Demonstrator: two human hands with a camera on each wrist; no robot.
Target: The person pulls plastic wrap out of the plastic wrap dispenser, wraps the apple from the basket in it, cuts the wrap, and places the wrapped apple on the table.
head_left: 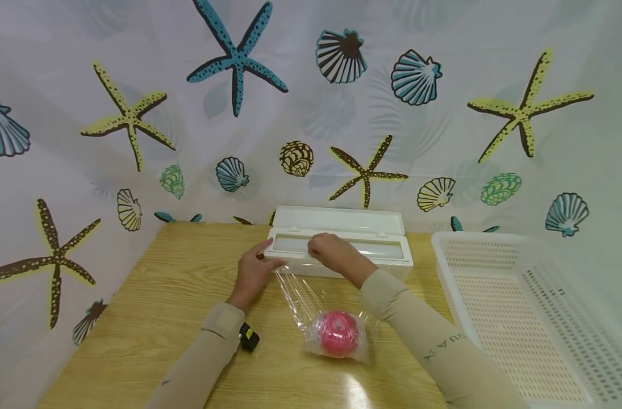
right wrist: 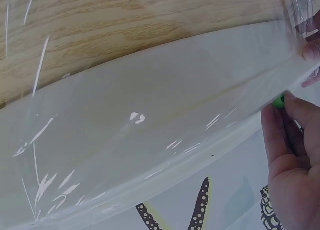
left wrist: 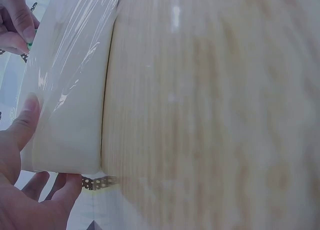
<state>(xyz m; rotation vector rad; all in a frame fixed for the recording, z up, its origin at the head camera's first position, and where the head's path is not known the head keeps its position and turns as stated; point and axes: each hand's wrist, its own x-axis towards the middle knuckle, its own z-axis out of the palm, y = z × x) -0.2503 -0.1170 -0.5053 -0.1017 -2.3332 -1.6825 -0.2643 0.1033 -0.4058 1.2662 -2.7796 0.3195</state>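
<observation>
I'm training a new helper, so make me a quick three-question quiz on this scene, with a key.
1. True or false: the white dispenser has its lid raised.
2. Which hand pinches the small green piece?
3. Fill in: in the head view, the pink round object lies to the ____ of the white basket.

Key:
1. True.
2. The right hand.
3. Left.
</observation>
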